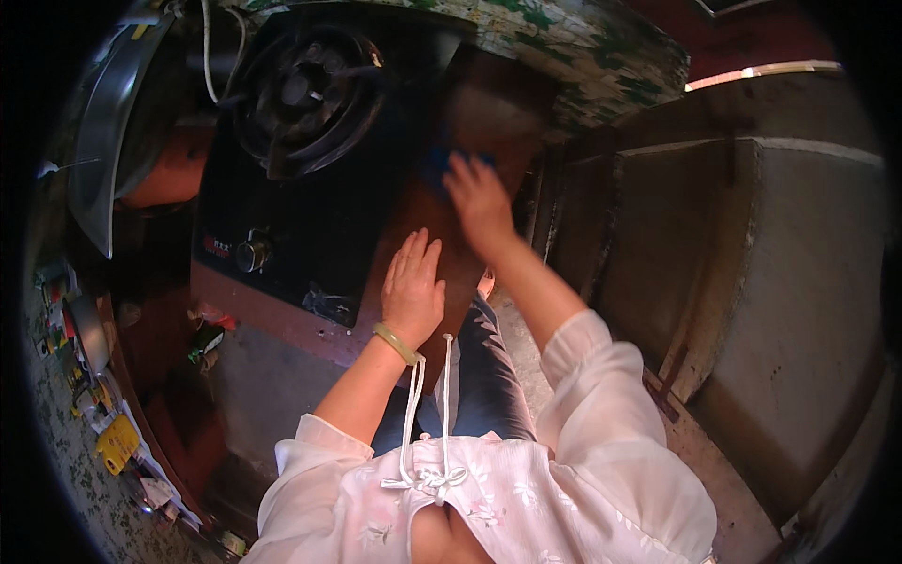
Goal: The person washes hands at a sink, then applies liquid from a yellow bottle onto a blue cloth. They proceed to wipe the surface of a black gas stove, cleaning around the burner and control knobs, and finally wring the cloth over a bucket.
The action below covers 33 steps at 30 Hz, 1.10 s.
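My right hand (480,204) presses a blue cloth (438,163) against the reddish-brown tabletop (416,211). The cloth is blurred and partly hidden under the fingers. My left hand (414,285) lies flat on the same tabletop with fingers stretched out, holding nothing, and a pale bangle (396,344) circles its wrist. Left of both hands is a black glass-topped gas stove (317,211). It has a round burner (304,92) at the back and a control knob (254,254) near its front.
A metal pan or wok (106,134) stands at the far left beside an orange-red container (169,169). A white cord (208,56) hangs behind the burner. Brown wood-like panels (662,233) rise at the right. Several small items, including a yellow object (118,443), line the lower left.
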Each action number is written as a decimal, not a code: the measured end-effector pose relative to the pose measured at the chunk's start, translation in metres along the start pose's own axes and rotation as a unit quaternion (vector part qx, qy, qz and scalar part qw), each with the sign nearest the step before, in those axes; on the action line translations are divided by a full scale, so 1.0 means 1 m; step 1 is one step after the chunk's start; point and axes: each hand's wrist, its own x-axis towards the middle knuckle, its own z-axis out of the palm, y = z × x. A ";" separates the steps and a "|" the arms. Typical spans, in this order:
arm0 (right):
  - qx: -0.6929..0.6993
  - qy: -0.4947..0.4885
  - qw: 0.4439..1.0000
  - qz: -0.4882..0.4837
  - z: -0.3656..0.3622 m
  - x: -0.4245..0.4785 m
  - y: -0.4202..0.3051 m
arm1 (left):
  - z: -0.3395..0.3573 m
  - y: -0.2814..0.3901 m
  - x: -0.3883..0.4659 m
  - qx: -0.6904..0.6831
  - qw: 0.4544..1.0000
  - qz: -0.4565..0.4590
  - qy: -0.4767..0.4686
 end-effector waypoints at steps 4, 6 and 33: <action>0.062 -0.064 0.996 -0.014 -0.045 -0.081 -0.056 | -0.007 -0.003 -0.005 0.009 0.999 0.025 0.019; 0.070 -0.059 0.995 -0.035 -0.046 -0.086 -0.048 | -0.007 0.000 -0.004 0.007 0.999 0.035 0.015; -0.103 0.009 0.987 0.123 -0.017 0.049 0.124 | 0.038 0.036 0.026 -0.001 0.999 -0.001 -0.034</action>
